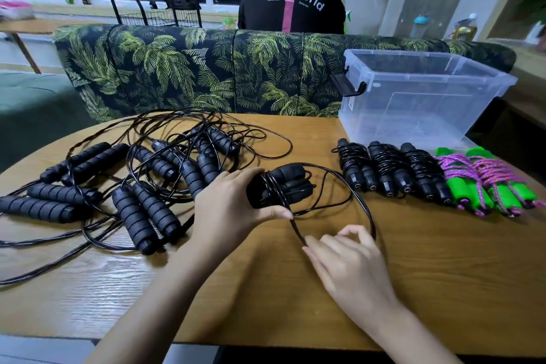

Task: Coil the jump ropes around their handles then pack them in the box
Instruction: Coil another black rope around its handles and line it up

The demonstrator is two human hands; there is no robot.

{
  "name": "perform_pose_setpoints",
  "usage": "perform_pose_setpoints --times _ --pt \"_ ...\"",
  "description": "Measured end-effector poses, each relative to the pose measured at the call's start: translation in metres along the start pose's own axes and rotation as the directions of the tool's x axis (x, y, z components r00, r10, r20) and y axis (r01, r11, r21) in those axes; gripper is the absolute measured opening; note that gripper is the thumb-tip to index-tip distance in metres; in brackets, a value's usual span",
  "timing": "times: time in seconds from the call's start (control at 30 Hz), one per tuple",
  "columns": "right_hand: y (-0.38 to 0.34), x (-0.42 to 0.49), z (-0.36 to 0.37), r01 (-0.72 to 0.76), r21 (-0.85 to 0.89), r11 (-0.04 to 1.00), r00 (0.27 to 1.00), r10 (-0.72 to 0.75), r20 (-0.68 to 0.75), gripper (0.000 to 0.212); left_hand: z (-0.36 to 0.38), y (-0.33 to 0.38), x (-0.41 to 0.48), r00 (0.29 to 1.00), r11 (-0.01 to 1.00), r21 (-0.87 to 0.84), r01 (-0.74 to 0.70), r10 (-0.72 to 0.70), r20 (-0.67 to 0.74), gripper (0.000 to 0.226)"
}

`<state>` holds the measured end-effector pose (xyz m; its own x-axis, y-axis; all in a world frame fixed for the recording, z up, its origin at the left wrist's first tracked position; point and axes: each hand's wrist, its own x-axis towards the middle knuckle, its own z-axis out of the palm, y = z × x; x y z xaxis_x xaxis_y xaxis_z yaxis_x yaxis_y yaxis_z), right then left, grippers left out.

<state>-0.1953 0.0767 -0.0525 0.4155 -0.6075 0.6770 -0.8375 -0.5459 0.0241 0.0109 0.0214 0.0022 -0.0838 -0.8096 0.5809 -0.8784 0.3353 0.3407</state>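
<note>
My left hand (pixel 227 204) grips a pair of black foam handles (pixel 291 183) held together, with a few turns of black rope wound round them. The loose rope (pixel 359 201) loops out to the right and back. My right hand (pixel 345 257) pinches that rope just below the handles. Three coiled black jump ropes (pixel 391 170) lie in a row at the right, with two green-handled ropes with purple cord (pixel 490 180) beside them. A tangle of uncoiled black jump ropes (pixel 141 177) covers the table's left half. The clear plastic box (pixel 419 91) stands at the back right.
The wooden table (pixel 443 275) ends at a rounded front edge near me. A palm-print sofa back (pixel 206 68) runs behind the table. A person in a black shirt (pixel 291 0) sits beyond it, facing away. Bottles stand at the far right.
</note>
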Motion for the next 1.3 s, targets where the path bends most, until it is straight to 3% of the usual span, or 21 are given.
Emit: perform_pose_setpoints --times 0.13,0.27,0.47,0.57,0.67,0.77,0.93,1.03,1.17,1.3 --pt "-0.006 -0.003 0.012 0.146 -0.145 0.979 0.988 -0.151 -0.026 0.022 0.001 0.004 -0.003 1.0 0.999 0.032 0.003 -0.004 0.018 0.091" --pt "0.005 -0.005 0.01 0.155 -0.179 0.972 0.986 -0.165 -0.04 0.023 0.0 -0.001 -0.007 0.998 0.998 -0.005 0.069 -0.069 -0.01 0.082" --pt "0.042 -0.002 0.005 0.082 0.007 0.997 0.996 -0.082 0.039 0.035 -0.01 -0.009 -0.004 0.983 0.975 -0.125 0.184 -0.186 -0.003 0.087" --pt "0.06 -0.003 0.002 -0.019 0.237 0.971 0.988 -0.019 0.155 0.043 -0.016 -0.015 -0.002 0.967 0.938 -0.235 0.254 -0.254 0.029 0.078" --pt "0.069 -0.006 -0.002 -0.189 0.411 0.892 0.957 0.073 0.281 0.033 -0.021 -0.02 -0.002 0.968 0.939 -0.239 0.248 -0.25 0.023 0.075" --pt "0.075 0.004 -0.009 -0.448 0.478 0.756 0.85 0.194 0.489 0.03 -0.02 -0.024 -0.006 0.975 0.939 -0.269 0.213 -0.223 -0.004 0.076" --pt "0.093 0.03 -0.01 -0.551 0.489 0.676 0.728 0.103 0.678 0.033 -0.017 -0.024 -0.01 0.994 0.967 -0.241 0.081 -0.098 -0.056 0.076" --pt "0.104 0.048 -0.007 -0.601 0.474 0.644 0.705 0.147 0.694 0.037 -0.013 -0.022 -0.014 0.991 0.968 -0.215 -0.131 0.119 -0.069 0.073" --pt "0.103 0.08 -0.006 -0.603 0.484 0.635 0.733 0.2 0.65 0.037 -0.009 -0.008 -0.019 0.905 0.895 -0.137 -0.425 0.421 -0.054 0.074" --pt "0.089 0.108 -0.015 -0.532 0.466 0.707 0.803 0.246 0.544 0.035 0.0 0.004 -0.017 0.84 0.84 0.033 -0.542 0.542 0.002 0.073"
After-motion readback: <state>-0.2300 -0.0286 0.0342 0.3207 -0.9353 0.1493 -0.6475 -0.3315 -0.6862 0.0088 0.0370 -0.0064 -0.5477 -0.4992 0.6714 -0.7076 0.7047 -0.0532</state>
